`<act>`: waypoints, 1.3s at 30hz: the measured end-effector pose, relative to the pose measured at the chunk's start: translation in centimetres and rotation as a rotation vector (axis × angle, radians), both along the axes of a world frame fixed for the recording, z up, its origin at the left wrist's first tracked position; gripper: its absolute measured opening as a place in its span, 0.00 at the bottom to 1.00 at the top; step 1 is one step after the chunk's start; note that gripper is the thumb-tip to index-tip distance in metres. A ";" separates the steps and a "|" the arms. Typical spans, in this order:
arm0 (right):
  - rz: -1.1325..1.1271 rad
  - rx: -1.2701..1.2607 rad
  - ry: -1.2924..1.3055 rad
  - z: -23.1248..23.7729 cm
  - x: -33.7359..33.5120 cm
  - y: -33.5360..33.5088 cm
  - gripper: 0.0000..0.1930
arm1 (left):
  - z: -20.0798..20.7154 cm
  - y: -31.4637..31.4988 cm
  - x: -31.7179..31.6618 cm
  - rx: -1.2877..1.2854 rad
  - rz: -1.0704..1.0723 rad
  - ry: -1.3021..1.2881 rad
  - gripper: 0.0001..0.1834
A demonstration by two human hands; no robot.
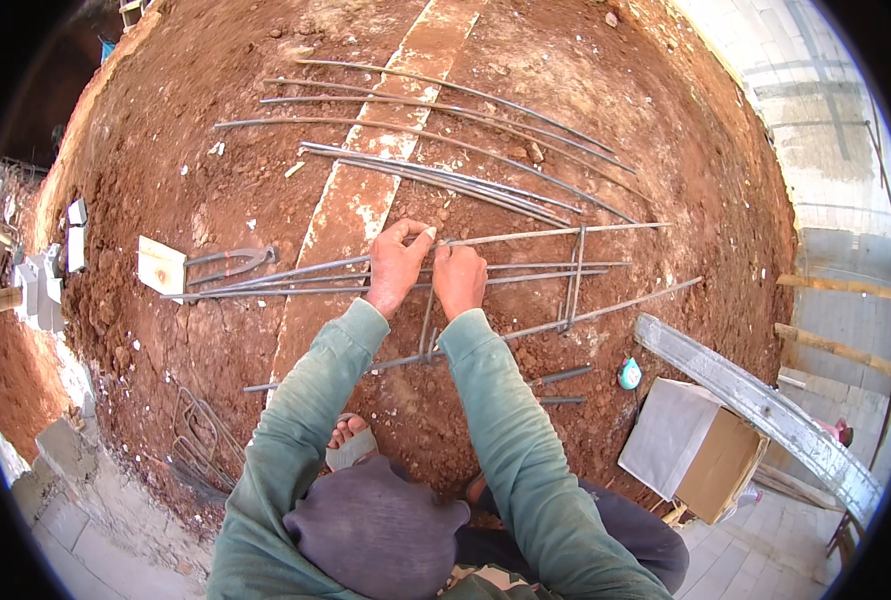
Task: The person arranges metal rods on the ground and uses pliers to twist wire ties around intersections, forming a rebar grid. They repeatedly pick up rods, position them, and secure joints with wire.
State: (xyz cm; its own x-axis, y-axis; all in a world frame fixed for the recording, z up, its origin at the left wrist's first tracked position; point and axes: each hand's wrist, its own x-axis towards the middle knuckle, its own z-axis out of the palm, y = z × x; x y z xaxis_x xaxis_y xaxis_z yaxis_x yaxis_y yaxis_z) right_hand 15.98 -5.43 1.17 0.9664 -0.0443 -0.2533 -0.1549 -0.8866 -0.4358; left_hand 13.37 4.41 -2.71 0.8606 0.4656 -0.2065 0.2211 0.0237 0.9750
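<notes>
Both my hands are close together at the upper corner of a square steel stirrup (427, 325), beside a long rebar (546, 235). My left hand (396, 272) is closed, thumb and fingertips pinched together. Whatever lies between those fingertips is too small to make out. My right hand (461, 280) is closed too, fingers curled at the stirrup's top, hiding what they grip. A second stirrup (574, 280) stands farther right, joining the upper rebar to a lower rebar (616, 312). Several thin bars (316, 272) run between them, passing behind my hands.
Several loose rebars (436, 123) lie beyond, across a plank (351, 195). Pincers (231, 264) rest by a wood block (162, 266) at left. A wire coil (206, 430) lies near left. At right are a turquoise tape measure (630, 374), a cardboard box (721, 462) and a metal channel (756, 408).
</notes>
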 end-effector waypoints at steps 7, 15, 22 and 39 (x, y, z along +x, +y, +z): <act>0.036 0.064 -0.021 -0.5 -0.1 -0.3 0.20 | -1.4 -0.9 -3.6 0.367 -0.047 -0.228 0.04; 0.061 0.027 -0.006 -0.1 -0.1 -0.5 0.22 | -3.0 -1.7 -3.8 0.484 -0.286 -0.273 0.02; 0.022 0.045 -0.020 0.1 -0.5 -0.5 0.20 | -2.4 -1.4 -2.3 1.176 -0.107 -0.218 0.06; 0.011 0.007 -0.055 -0.5 -0.2 0.0 0.16 | -6.9 1.2 3.4 0.911 -0.515 -0.030 0.13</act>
